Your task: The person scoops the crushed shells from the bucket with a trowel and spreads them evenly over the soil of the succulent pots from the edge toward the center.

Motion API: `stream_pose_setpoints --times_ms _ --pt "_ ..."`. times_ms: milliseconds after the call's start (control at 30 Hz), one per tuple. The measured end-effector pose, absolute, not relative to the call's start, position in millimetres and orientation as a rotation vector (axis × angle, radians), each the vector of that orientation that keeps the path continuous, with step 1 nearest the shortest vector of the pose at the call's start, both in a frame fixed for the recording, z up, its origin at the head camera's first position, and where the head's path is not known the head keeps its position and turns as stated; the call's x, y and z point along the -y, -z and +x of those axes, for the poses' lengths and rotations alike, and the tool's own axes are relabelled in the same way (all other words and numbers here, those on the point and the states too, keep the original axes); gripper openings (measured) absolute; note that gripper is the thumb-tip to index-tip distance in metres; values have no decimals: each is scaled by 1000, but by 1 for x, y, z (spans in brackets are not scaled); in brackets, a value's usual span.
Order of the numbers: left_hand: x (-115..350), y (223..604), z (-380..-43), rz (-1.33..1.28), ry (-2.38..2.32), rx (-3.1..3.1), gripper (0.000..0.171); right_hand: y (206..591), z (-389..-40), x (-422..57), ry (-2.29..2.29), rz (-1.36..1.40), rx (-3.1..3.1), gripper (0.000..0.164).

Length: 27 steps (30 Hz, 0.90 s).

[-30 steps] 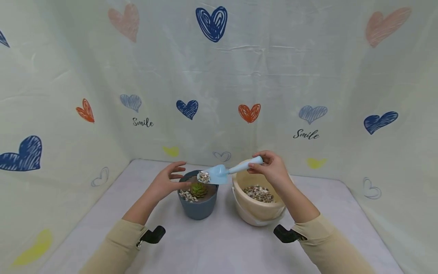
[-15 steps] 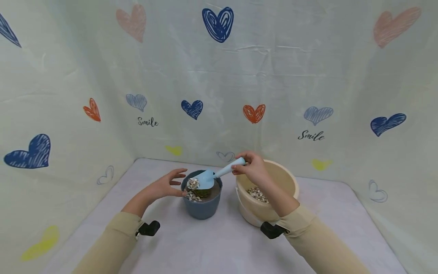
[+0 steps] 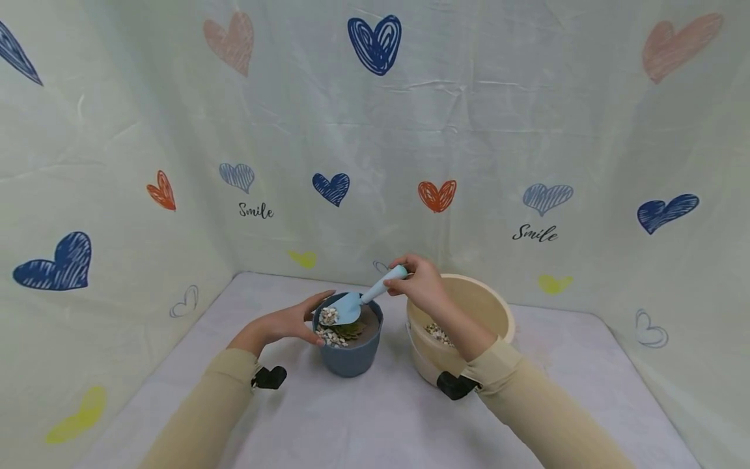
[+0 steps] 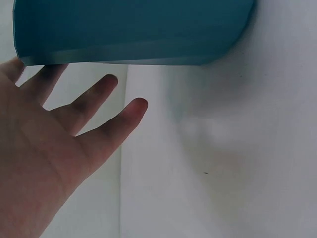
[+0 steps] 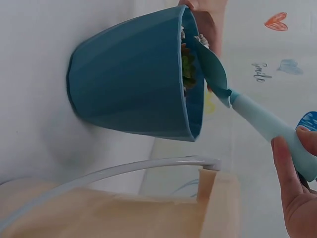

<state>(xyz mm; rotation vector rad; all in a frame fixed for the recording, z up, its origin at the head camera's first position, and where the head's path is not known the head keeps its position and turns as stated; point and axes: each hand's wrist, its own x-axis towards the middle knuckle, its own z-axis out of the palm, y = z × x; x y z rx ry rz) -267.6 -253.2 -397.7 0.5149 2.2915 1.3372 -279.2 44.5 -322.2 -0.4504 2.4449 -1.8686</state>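
Observation:
My left hand (image 3: 287, 322) holds the left side of a blue-grey flower pot (image 3: 350, 361), thumb at the near rim and index finger at the far rim. In the left wrist view the other fingers (image 4: 111, 126) spread beside the pot's wall. My right hand (image 3: 422, 283) grips the handle of a light blue trowel (image 3: 377, 286) tilted down to the left. Its blade, bearing small pebbles (image 3: 329, 316), lies over the pot. Below it, a green succulent (image 5: 188, 67) is partly hidden by the blade, with pale pebbles (image 3: 331, 337) around its left side.
A cream bucket (image 3: 492, 306) with a pale handle (image 5: 143, 163) stands right of the pot, under my right forearm. Mixed pebbles (image 3: 438, 335) lie in it. A white cloth covers the table (image 3: 375, 430); a heart-printed curtain (image 3: 375, 130) hangs behind.
The right hand has brought the loaded trowel left and down over the pot, tipping its blade lower. My left hand has moved from beside the pot onto its rim.

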Motion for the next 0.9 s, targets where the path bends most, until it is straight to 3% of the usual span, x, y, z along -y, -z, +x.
stream_pose_setpoints --times_ms 467,900 --pt "251 405 -279 614 -1421 -2181 105 308 -276 -33 1732 -525 -2572 33" --pt "240 413 -265 495 -1486 -2274 108 302 -271 -30 1631 -639 -2646 30"
